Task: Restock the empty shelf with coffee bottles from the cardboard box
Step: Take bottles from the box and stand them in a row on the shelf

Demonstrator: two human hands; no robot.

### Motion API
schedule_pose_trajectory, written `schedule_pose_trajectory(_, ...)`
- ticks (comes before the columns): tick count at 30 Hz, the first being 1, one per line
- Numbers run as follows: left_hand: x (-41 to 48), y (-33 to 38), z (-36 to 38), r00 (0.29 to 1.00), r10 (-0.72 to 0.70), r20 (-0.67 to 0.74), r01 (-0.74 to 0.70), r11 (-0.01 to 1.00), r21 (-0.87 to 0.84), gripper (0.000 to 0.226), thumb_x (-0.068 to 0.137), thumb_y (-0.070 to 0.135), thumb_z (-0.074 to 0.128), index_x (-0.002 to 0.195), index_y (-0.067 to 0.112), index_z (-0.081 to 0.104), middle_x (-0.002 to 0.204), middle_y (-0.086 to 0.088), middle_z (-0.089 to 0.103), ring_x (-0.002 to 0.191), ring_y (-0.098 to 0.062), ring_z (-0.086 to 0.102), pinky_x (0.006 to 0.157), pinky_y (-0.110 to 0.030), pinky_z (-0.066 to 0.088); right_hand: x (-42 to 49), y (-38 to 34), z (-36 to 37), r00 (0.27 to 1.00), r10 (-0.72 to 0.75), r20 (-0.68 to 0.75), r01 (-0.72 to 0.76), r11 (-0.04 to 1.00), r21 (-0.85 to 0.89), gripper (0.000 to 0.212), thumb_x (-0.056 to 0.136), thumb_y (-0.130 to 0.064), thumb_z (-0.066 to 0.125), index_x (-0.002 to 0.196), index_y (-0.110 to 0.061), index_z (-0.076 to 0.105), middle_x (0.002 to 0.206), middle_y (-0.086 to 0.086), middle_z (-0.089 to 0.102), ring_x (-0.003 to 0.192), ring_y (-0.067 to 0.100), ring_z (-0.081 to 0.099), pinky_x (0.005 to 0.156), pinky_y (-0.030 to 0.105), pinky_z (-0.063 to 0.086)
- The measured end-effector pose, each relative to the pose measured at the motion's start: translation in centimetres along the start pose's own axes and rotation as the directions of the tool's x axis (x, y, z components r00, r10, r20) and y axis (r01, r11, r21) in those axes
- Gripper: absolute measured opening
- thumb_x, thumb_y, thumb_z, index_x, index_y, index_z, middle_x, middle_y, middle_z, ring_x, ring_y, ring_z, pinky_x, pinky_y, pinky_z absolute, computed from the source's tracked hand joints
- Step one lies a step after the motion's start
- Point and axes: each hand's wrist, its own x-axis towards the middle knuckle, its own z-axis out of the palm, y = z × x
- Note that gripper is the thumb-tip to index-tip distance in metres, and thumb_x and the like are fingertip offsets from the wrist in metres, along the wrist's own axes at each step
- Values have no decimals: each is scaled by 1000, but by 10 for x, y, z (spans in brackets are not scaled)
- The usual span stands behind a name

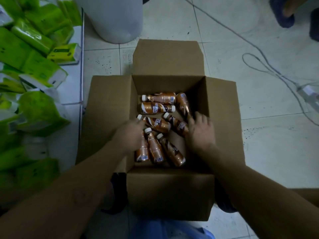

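An open cardboard box (165, 59) stands on the tiled floor in front of me, its four flaps folded outward. Several brown coffee bottles (156, 107) with white caps lie loose on its bottom. Both of my hands are down inside the box. My left hand (130, 133) rests over the bottles at the left, fingers by the cap of a bottle (158, 125) lying across the middle. My right hand (201, 131) hovers with fingers spread over the bottles at the right, touching one (179, 126). No bottle is lifted. The shelf is not in view.
Green and white tissue packs (32, 66) are piled along the left on a white surface. A pale grey cylinder (112, 18) stands behind the box. A grey cable (259, 54) loops over the floor at the right. Someone's dark shoes (283, 14) show at the top right.
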Motion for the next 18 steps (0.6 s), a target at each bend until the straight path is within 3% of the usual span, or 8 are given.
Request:
schedule_pose_trajectory(2,12,20,25,994,1,107,9,996,-86,55,81,17,64,132,20,44,128,-5,52,110,-21,53,92,-38,48,0,-28,15,995,-30,92,16,989,147,61,86,-34,62,139,-19,36,142,13,39,122,28,46,99,41,44)
schedule_pose_trajectory(4,26,34,56,992,-62,108,69,996,-64,70,79,22,67,140,13,33,140,-11,42,125,-28,44,102,-41,42,0,-47,35,953,-23,303,-46,975,219,67,85,-35,64,141,-18,31,141,13,38,116,27,51,87,38,51)
schedule_pose_trajectory(7,42,38,94,922,-351,161,382,892,-242,109,74,25,74,149,6,-2,156,-18,10,142,-35,16,115,-44,23,5,-57,65,859,20,512,-144,969,203,77,84,-37,65,147,-20,24,143,12,39,118,27,52,85,37,49)
schedule_pose_trajectory(9,53,37,109,820,-505,268,572,739,-356,122,69,23,79,148,9,-12,154,-20,9,140,-38,20,113,-48,26,10,-61,80,818,58,573,-192,966,176,77,85,-35,66,147,-23,22,144,12,39,119,28,52,86,38,48)
schedule_pose_trajectory(11,63,38,119,725,-601,336,687,607,-399,124,64,19,83,148,13,-9,149,-20,18,134,-39,29,107,-50,34,16,-64,92,795,82,601,-219,963,158,72,86,-32,64,145,-20,25,143,13,39,123,30,49,88,39,47)
schedule_pose_trajectory(13,73,35,124,682,-657,322,730,581,-361,116,65,20,83,147,11,2,145,-20,22,130,-37,31,103,-49,39,22,-67,102,786,94,611,-218,967,131,63,91,-28,58,144,-14,26,144,15,39,127,32,45,92,39,45)
schedule_pose_trajectory(16,78,23,135,702,-658,273,712,640,-288,94,73,29,77,142,3,19,141,-21,31,125,-34,40,97,-41,42,30,-66,113,793,124,596,-217,972,87,53,94,-24,52,141,-12,31,141,16,42,125,32,46,89,38,45)
schedule_pose_trajectory(18,76,17,143,723,-623,300,691,643,-330,85,74,24,76,140,9,25,139,-19,34,119,-33,47,85,-36,45,36,-60,116,796,130,591,-228,969,94,53,92,-28,56,138,-14,34,135,14,48,119,30,52,87,37,47)
